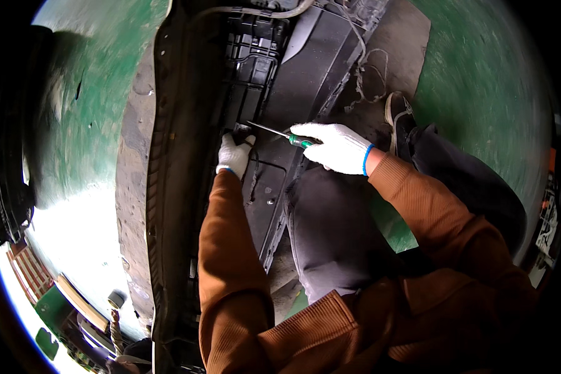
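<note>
Head view: what have we got in the right hand [343,148]?

Screwdriver [293,138]. We see white-gloved fingers wrapped round its handle, grip closed, blue trim at the wrist.

How does the tool look?

Handle green and black with a bit of shine; shank thin, straight, bare metal. We have it pointing left and slightly away from us, over the long black part [311,68]. Tip sits just beyond the left thumb; we can't tell if it touches anything.

Left hand [234,153]?

White glove too, fingers bent down into the part, thumb out to the right. Fingertips are hidden, so we can't tell how far it's closed or whether it has hold of anything. Dark strand [255,174] hangs just below the thumb, against the panel surface.

State of the part?

Black, dull, dusty with pale specks. We see ribbed lattice [246,62] toward the far end, flat panel to the right of that, and a small bright round spot below the left hand.

Around it?

Pale hose [262,11] across the far end. Loose thin wires [380,93] trail off the right edge over a grey-brown sheet [408,37], which lies on green floor [474,81]. Our bent knee in grey trousers [330,218] is beside the part's right edge.
</note>
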{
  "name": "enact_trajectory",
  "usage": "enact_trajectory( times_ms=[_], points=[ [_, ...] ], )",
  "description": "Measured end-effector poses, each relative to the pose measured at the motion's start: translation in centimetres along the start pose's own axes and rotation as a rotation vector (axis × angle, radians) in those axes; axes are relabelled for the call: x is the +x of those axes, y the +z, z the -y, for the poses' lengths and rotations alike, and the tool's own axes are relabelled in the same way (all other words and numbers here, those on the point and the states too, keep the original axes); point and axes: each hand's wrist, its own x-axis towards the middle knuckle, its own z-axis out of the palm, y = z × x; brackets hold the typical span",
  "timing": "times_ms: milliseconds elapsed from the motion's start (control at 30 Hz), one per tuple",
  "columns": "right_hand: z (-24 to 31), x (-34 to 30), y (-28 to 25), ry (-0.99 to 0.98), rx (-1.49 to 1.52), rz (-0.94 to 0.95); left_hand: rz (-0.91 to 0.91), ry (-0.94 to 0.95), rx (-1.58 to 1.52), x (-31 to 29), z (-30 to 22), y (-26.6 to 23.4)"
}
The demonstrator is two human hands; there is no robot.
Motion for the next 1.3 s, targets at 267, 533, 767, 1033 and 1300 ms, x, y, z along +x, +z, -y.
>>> enact_trajectory(
  times_ms=[267,533,767,1033,1300],
  points=[
    [-4.4,-0.9,-1.9,-0.015,0.009,-0.046,0.148,0.032,0.013,-1.4,-0.8,-2.0],
    [-5.1,-0.1,-1.7,0.013,0.102,-0.055,0.124,-0.052,0.034,-1.9,-2.7,-0.9],
    [-4.0,2.5,-1.9,-0.119,-0.12,-0.058,-0.148,-0.002,0.315,-1.8,-1.3,0.8],
    [-2.9,4.4,-0.6,-0.136,-0.209,-0.01,-0.382,0.026,0.48,-2.3,-1.1,2.6],
    [-3.4,4.2,0.7,-0.158,-0.176,-0.055,-0.437,0.041,0.567,-2.6,-1.6,2.7]
  ],
)
